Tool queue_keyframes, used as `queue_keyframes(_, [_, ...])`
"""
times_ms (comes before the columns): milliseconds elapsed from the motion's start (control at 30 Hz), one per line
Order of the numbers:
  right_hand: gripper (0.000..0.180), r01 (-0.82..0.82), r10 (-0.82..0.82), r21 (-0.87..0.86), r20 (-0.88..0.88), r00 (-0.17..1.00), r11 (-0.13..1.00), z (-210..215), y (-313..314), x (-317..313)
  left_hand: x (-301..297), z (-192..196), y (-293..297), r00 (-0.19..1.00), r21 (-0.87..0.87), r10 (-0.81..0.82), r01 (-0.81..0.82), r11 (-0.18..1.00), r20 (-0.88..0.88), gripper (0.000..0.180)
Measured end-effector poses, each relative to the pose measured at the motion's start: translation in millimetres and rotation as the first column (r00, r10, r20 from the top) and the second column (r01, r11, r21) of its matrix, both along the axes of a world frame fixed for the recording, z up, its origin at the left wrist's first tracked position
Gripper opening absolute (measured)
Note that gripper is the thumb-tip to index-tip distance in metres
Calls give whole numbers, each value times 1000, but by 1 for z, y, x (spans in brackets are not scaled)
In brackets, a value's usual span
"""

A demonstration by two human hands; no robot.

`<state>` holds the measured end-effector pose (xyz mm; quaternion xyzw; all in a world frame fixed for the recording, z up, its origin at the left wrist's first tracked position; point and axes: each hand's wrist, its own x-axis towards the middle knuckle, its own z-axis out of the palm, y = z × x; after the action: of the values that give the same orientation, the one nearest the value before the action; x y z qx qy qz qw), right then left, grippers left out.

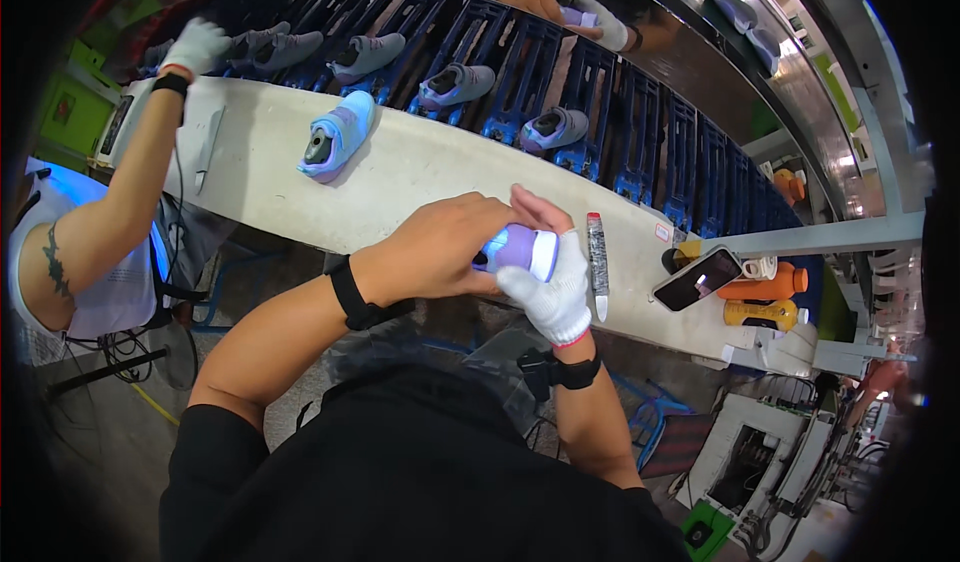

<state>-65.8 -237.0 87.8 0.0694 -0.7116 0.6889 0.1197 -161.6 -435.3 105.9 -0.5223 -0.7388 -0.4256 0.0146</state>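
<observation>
Between my two hands, over the near edge of the pale bench [265, 152], is a sneaker [513, 250] with a purple upper and a white band along its sole. My bare left hand [445, 242] curls over it from the left. My right hand [558, 297], in a white knit glove, grips it from the right. Much of the sneaker is hidden by the hands. Just right of the glove lies a slim tool [598, 262] with a red end, a wrapped handle and a pale tip. Another light blue and purple sneaker [340, 134] rests on the bench, ahead and to the left.
Beyond the bench, several sneakers [456, 85] sit on a blue slatted rack [515, 72]. A co-worker's gloved hand [196, 47] reaches there at left. A phone [697, 278], an orange bottle [765, 282] and a yellow bottle [762, 315] are at right, below a metal bar [830, 237].
</observation>
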Motion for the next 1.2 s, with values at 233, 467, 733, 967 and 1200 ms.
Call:
queue_keyframes(233, [26,101,-203,-535,-135,970,839,-50,-30,-31,-16,1,-26,944,-360,188,-82,930,272,71])
queue_keyframes(467, [29,131,-121,-148,79,990,980,-15,-29,-26,-24,8,-10,969,-393,146,-57,918,201,76])
queue_keyframes(733, [66,90,-28,-336,185,982,938,-5,9,-7,6,15,31,996,-183,88,-92,979,-33,65])
queue_keyframes(967, [56,93,-137,385,90,986,918,22,5,19,5,14,16,981,-231,-28,-18,973,-194,71])
queue_keyframes(1200, [65,122,-136,554,-15,991,824,-37,-6,66,52,53,-55,990,-207,73,-46,977,124,92])
